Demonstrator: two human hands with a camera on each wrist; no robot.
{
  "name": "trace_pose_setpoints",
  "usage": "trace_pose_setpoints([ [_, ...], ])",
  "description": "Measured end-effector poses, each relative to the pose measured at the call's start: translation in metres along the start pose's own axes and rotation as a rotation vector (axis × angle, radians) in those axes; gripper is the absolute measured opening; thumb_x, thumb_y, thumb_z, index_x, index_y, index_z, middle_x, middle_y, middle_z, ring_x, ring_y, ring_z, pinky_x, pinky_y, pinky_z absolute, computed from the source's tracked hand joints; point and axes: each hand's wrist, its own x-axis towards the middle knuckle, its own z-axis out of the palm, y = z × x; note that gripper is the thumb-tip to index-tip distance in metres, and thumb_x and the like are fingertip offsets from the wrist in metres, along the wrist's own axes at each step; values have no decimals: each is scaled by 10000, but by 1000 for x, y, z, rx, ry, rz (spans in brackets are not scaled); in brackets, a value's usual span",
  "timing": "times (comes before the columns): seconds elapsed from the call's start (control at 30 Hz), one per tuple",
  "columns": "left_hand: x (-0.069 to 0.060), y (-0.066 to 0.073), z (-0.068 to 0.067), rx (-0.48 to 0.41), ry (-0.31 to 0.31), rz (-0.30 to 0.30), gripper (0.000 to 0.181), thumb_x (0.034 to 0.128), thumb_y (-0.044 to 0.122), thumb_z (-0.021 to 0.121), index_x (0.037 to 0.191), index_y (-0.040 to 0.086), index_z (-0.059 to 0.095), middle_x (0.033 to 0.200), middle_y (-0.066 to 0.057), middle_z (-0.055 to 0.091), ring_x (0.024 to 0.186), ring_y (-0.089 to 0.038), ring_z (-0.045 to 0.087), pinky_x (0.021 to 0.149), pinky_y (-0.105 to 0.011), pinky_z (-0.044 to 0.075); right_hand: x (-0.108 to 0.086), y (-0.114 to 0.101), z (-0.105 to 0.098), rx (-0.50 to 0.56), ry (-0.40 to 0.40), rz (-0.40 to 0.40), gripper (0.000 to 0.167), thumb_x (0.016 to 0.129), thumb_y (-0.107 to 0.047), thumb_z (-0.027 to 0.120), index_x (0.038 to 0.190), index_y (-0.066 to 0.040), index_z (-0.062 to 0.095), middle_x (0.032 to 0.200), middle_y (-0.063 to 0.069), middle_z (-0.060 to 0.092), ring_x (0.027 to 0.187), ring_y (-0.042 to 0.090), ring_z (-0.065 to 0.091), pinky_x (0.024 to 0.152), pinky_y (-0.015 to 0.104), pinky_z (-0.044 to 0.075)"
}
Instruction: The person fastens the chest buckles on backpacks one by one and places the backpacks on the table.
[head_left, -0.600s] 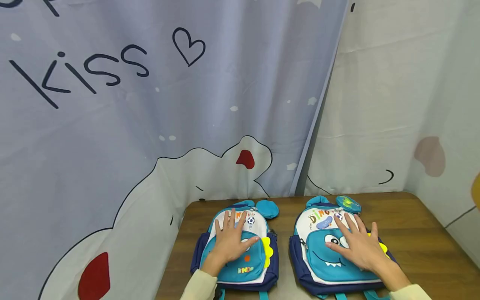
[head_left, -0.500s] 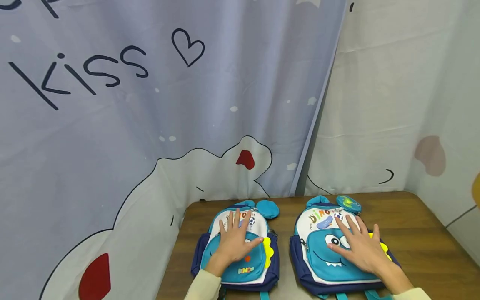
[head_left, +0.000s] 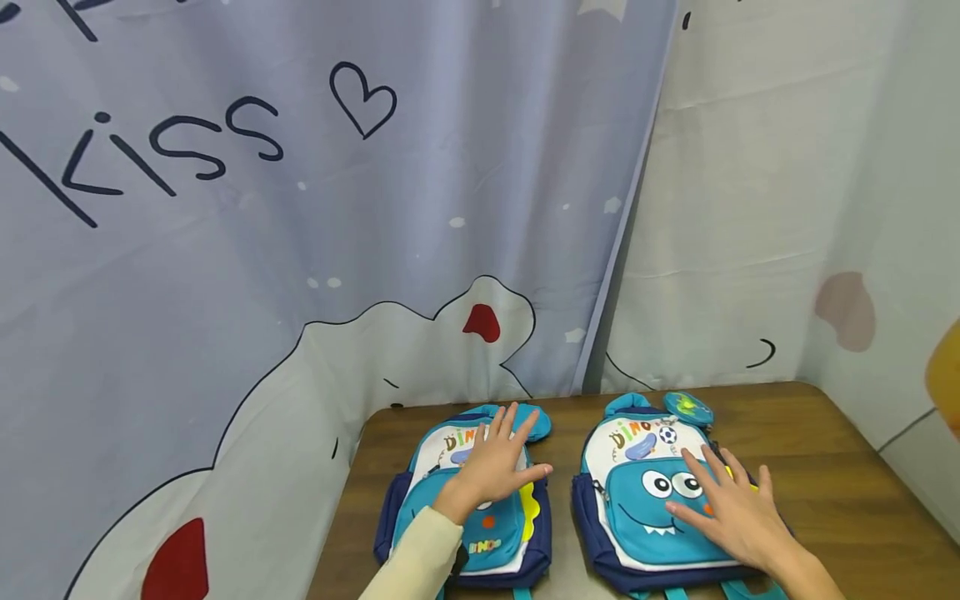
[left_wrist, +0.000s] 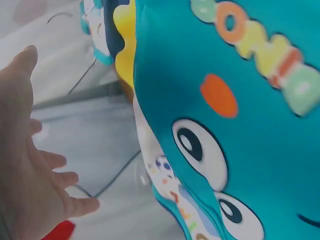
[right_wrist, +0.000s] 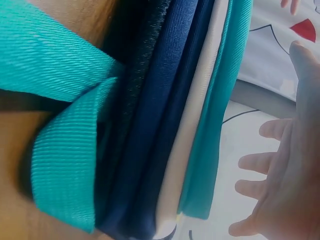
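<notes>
In the head view, two dinosaur backpacks lie face up on the wooden table, side by side and apart. The left hand is over the left backpack, fingers spread and nearly straight, gripping nothing; hand and sleeve hide the printed eyes and much of the left part. The right hand, fingers likewise spread and bare of any hold, covers part of the right backpack on its right side. The near edge cuts off the straps, both forearms and the table. A curtain hangs at the far side, its upper lettering cropped.

In the left wrist view, the left hand is beside the left backpack with a visible gap; its wrist is out of frame, the bag's lettering is blurred, and only a sliver of the right backpack shows.

In the right wrist view, the right hand is apart from the right backpack, seen edge-on, so its printed front is hidden. A folded teal strap runs out of frame, and blurred fingertips are cropped at the top.
</notes>
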Motion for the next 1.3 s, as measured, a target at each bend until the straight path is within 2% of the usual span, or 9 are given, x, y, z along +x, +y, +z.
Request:
trace_pose_setpoints([
  [0.13, 16, 16, 4, 20, -53, 73, 882, 1013, 680, 552, 1715, 314, 162, 1778, -131, 141, 1629, -405, 171, 1230, -725, 223, -7, 5, -1, 12, 1, 22, 966, 934, -737, 625, 1612, -79, 424, 1629, 311, 346, 1466, 609, 245, 1044, 908, 63],
  [0.3, 29, 34, 12, 17, -93, 114, 876, 1017, 649, 575, 1714, 319, 159, 1773, -141, 158, 1634, -393, 159, 1238, -718, 211, -15, 10, 2, 22, -11, 43, 987, 924, -763, 614, 1598, -63, 436, 1624, 320, 351, 1449, 623, 268, 1028, 921, 78],
  [0.53, 43, 47, 16, 54, -94, 157, 885, 1010, 670, 566, 1714, 315, 164, 1766, -144, 182, 1629, -391, 181, 1239, -702, 235, -24, 17, 4, 2, 9, 54, 971, 917, -750, 640, 1595, -83, 445, 1580, 341, 407, 1427, 625, 317, 1023, 922, 120],
  [0.77, 59, 65, 24, 123, -80, 210, 874, 1019, 677, 542, 1715, 322, 152, 1779, -105, 142, 1628, -355, 201, 1243, -651, 282, -33, 21, 3, 23, 19, 80, 962, 922, -721, 660, 1603, -79, 433, 1625, 357, 295, 1411, 620, 323, 1019, 894, 177],
  [0.87, 66, 75, 26, 128, -78, 233, 877, 1016, 681, 543, 1715, 326, 150, 1786, -99, 107, 1632, -345, 189, 1250, -635, 280, -35, 21, 2, 26, 17, 97, 963, 922, -723, 659, 1596, -71, 443, 1620, 366, 295, 1401, 631, 326, 1029, 893, 175],
  [1.1, 87, 97, 31, 149, -101, 284, 884, 1016, 697, 523, 1715, 354, 104, 1793, -71, 69, 1643, -324, 156, 1270, -604, 259, -40, 26, 1, 22, -4, 154, 1002, 911, -779, 615, 1580, -51, 457, 1608, 367, 301, 1385, 640, 329, 1036, 900, 171],
  [1.3, 106, 112, 32, 182, -107, 313, 867, 1023, 681, 525, 1715, 339, 129, 1788, -66, 114, 1638, -313, 178, 1267, -592, 273, -43, 30, 3, 26, -24, 201, 1053, 912, -822, 561, 1587, -25, 436, 1603, 374, 298, 1372, 666, 348, 1037, 900, 210],
])
